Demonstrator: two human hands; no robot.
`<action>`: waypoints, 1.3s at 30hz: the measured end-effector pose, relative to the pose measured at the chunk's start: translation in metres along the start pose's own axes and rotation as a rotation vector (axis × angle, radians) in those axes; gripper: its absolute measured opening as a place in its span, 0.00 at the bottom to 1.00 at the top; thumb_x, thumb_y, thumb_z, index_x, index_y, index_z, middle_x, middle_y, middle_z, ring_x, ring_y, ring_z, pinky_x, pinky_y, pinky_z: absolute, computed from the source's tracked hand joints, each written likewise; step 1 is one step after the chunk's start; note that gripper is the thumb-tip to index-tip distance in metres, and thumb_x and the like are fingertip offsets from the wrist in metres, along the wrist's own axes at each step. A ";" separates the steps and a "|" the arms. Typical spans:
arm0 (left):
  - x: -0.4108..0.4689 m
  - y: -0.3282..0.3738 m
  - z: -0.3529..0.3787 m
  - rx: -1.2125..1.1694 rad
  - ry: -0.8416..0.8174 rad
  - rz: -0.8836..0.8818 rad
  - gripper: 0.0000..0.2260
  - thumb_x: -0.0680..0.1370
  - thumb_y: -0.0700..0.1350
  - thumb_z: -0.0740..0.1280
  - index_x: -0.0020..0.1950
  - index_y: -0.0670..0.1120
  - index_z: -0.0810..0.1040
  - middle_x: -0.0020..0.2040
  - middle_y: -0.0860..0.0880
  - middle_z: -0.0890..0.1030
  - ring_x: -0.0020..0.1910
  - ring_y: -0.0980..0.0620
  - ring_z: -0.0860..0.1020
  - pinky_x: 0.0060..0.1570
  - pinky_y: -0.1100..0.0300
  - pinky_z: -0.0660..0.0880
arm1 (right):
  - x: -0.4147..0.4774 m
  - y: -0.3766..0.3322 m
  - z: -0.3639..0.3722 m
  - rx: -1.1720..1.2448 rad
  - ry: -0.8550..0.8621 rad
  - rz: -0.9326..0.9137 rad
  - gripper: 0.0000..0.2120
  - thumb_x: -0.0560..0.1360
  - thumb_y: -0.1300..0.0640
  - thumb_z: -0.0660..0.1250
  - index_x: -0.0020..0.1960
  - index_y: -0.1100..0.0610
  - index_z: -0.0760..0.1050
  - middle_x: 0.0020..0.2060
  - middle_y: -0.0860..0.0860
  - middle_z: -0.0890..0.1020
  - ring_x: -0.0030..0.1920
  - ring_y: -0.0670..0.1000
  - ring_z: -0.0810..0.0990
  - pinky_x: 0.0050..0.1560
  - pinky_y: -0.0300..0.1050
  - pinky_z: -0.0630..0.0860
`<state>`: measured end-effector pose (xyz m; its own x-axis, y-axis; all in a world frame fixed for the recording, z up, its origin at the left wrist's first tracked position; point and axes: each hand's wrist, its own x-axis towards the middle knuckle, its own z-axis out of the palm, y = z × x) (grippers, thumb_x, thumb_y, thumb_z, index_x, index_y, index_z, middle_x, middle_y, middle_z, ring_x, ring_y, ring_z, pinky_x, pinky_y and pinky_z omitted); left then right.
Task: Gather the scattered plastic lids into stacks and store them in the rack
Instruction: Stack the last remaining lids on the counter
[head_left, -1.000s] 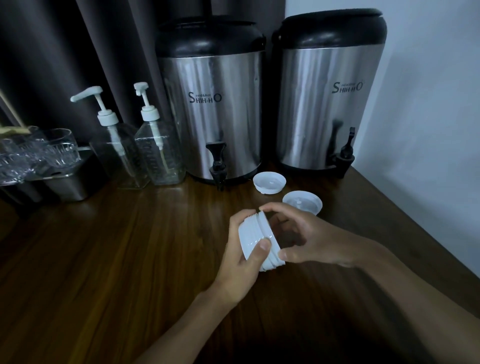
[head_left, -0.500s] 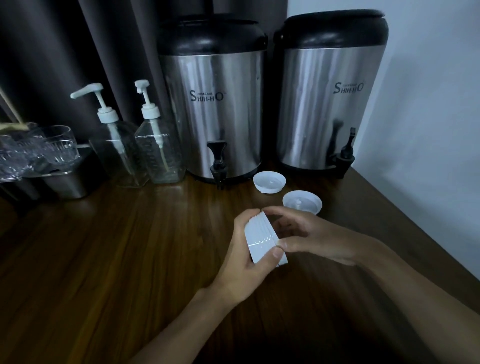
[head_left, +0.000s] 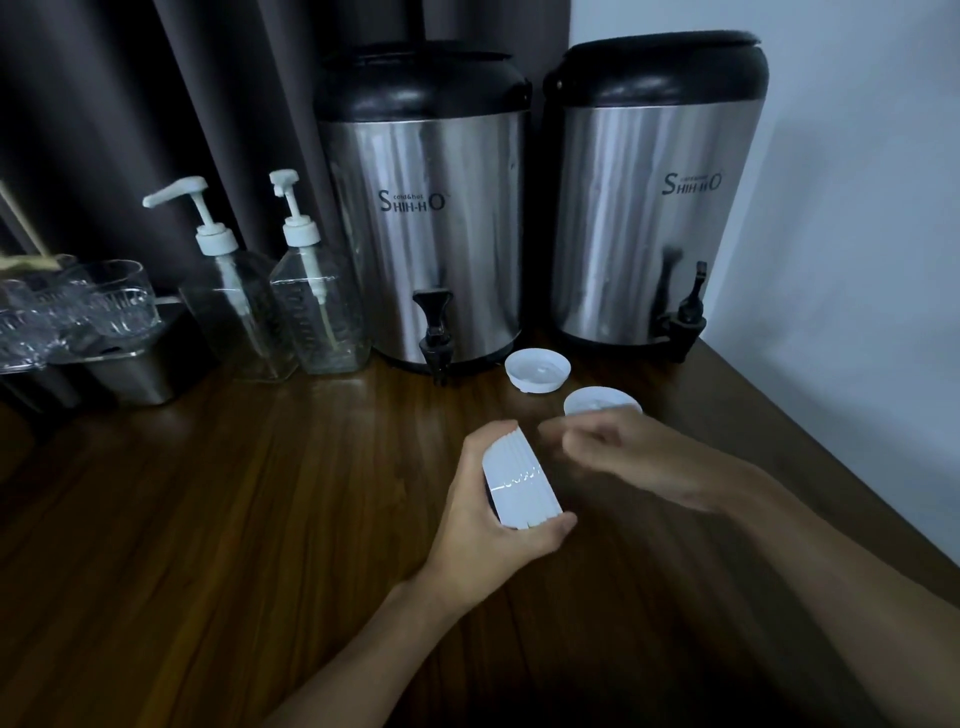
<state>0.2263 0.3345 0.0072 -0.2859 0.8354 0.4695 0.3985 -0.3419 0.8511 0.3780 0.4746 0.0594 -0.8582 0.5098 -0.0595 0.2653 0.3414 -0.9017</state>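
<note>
My left hand (head_left: 480, 525) grips a stack of white plastic lids (head_left: 521, 482) on its side, above the wooden counter (head_left: 208, 519). My right hand (head_left: 628, 457) is just right of the stack, blurred, fingers loosely curled and holding nothing, apart from the lids. Two single white lids lie on the counter behind the hands: one (head_left: 537, 369) near the left dispenser's tap, another (head_left: 600, 401) partly hidden behind my right hand's fingers. No rack is in view.
Two steel drink dispensers (head_left: 426, 208) (head_left: 654, 197) stand at the back. Two clear pump bottles (head_left: 234, 306) (head_left: 317, 306) are left of them. A steel tray with glasses (head_left: 78, 317) sits at the far left. A white wall borders the counter's right edge.
My right hand has let go of the stack and drawn slightly right and back toward the nearer loose lid. My left hand keeps the stack, now tilted more on its side.
</note>
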 end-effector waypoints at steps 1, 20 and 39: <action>0.001 -0.001 -0.001 0.007 0.004 -0.006 0.36 0.66 0.44 0.81 0.67 0.54 0.65 0.60 0.69 0.69 0.64 0.62 0.71 0.59 0.71 0.70 | 0.005 0.004 -0.004 -0.064 0.179 -0.003 0.22 0.74 0.38 0.66 0.65 0.46 0.77 0.62 0.45 0.81 0.62 0.44 0.80 0.65 0.46 0.76; 0.012 -0.015 -0.010 -0.004 0.045 -0.129 0.36 0.68 0.45 0.81 0.68 0.55 0.63 0.59 0.66 0.68 0.62 0.64 0.69 0.57 0.71 0.71 | 0.024 0.025 -0.008 -0.642 0.120 0.234 0.34 0.68 0.39 0.76 0.69 0.44 0.67 0.71 0.43 0.66 0.70 0.52 0.63 0.67 0.54 0.60; 0.011 -0.010 -0.007 -0.048 0.026 -0.068 0.35 0.67 0.38 0.80 0.67 0.47 0.63 0.58 0.65 0.71 0.62 0.64 0.72 0.55 0.70 0.74 | 0.009 -0.003 0.021 0.438 0.073 -0.002 0.30 0.73 0.49 0.72 0.72 0.49 0.68 0.64 0.48 0.80 0.66 0.48 0.78 0.64 0.49 0.76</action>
<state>0.2135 0.3442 0.0052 -0.3340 0.8460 0.4157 0.3349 -0.3057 0.8913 0.3604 0.4613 0.0522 -0.8209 0.5695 -0.0414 0.0388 -0.0167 -0.9991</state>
